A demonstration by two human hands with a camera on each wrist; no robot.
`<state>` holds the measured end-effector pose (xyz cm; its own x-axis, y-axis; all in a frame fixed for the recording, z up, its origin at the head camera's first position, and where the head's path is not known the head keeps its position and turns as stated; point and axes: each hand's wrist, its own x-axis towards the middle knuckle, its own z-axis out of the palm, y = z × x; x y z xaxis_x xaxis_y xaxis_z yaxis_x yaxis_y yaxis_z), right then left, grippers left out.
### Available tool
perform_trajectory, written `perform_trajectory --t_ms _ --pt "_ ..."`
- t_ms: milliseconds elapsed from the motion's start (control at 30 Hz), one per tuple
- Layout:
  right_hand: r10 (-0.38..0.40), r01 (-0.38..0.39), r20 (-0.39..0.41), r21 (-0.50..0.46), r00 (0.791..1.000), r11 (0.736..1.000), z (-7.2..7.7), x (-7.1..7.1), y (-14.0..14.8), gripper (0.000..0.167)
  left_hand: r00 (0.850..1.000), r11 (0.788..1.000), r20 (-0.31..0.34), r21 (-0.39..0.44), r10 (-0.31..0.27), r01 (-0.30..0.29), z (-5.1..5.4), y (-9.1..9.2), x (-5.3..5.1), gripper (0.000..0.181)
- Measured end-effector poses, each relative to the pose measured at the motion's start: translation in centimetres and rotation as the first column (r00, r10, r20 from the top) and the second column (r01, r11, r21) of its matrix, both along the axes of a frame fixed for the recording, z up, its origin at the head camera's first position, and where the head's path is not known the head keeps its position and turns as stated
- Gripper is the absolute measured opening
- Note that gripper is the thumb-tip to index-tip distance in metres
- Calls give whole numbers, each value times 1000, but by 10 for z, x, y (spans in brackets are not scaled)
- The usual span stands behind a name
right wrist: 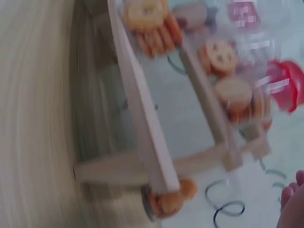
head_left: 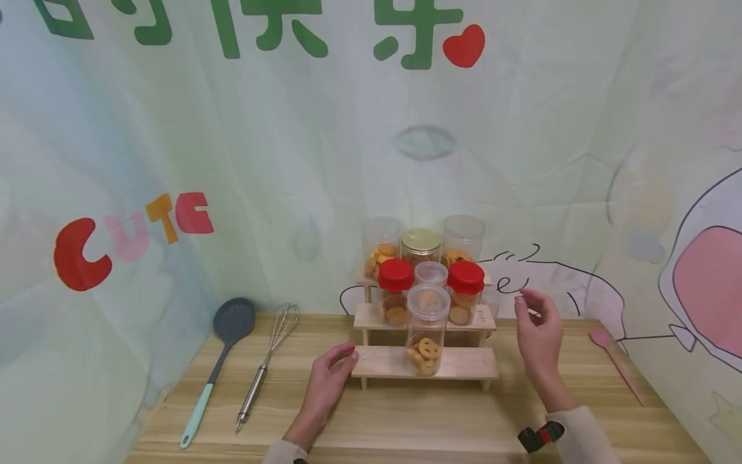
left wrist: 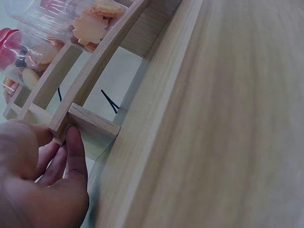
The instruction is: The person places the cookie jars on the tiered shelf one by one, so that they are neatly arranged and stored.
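Note:
A three-tier wooden display rack [head_left: 371, 362] stands on the table, carrying several clear jars of cookies. My left hand [head_left: 332, 380] pinches the left end of the lowest tier; in the left wrist view the thumb and fingers [left wrist: 76, 154] close around the board's corner. One tall jar with a clear lid [head_left: 429, 303] stands on that tier. Behind it are two red-lidded jars [head_left: 396, 276] with a clear-lidded one between them. The top tier bears two clear-lidded jars and a gold-lidded jar [head_left: 421, 242]. To the rack's right, my right hand [head_left: 540, 335] is raised, fingers loosely bent, holding nothing.
A dark slotted turner with a mint handle [head_left: 217, 367] and a wire whisk [head_left: 263, 374] lie at the left. A pink spoon [head_left: 616, 364] lies at the far right. A printed cloth [head_left: 290, 161] hangs behind the table [head_left: 417, 425].

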<state>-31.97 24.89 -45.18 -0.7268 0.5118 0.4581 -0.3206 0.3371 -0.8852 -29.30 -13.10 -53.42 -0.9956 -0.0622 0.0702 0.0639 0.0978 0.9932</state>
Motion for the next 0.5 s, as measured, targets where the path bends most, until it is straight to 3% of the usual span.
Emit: perform_trajectory --t_ms 100,200,333,500 --pt "-8 8 54 -6 999 1000 -4 -9 10 35 1000 1000 2 6 -4 4 0 -1 0 44" --pt "35 -36 126 7 991 999 -6 -16 15 42 1000 1000 -8 1 -2 2 0 -1 -1 43" --pt "104 -123 231 69 967 990 -10 -27 21 58 1000 1000 -24 -4 1 -1 -1 -2 -1 43" --pt "184 -226 303 109 935 968 -15 -40 22 72 1000 1000 -26 -3 -6 6 -2 -3 -1 44"
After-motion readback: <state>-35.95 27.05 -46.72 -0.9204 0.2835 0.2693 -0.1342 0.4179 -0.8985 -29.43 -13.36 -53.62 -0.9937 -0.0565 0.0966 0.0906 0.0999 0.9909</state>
